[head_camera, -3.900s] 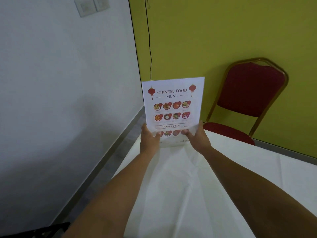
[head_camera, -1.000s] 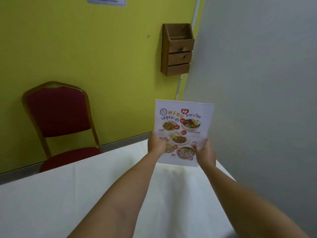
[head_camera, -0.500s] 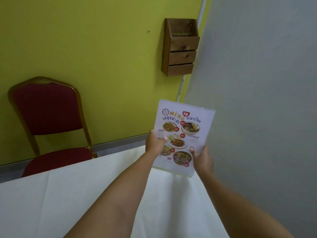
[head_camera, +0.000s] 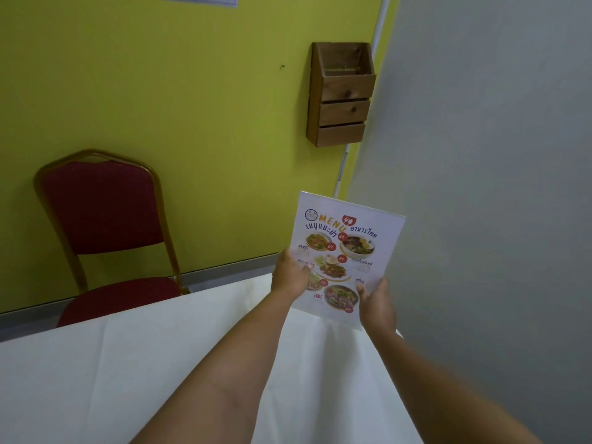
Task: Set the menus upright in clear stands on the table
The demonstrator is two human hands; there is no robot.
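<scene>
A Thai food menu (head_camera: pixel 347 248), white with dish photos, sits inside a clear stand and stands upright, tilted slightly right, over the far right corner of the white-clothed table (head_camera: pixel 112 363). My left hand (head_camera: pixel 290 275) grips its lower left edge. My right hand (head_camera: pixel 376 304) holds its lower right corner. I cannot tell whether the stand's base touches the cloth; my hands hide it.
A red padded chair (head_camera: pixel 102 219) with a gold frame stands behind the table against the yellow-green wall. A wooden wall holder (head_camera: pixel 341 94) hangs near the corner. A grey wall (head_camera: pixel 496 187) runs close along the table's right edge.
3.9 s ago I held a Chinese food menu at the table's left corner. Over the last second the Thai menu has tilted slightly right and shifted toward the right corner.
</scene>
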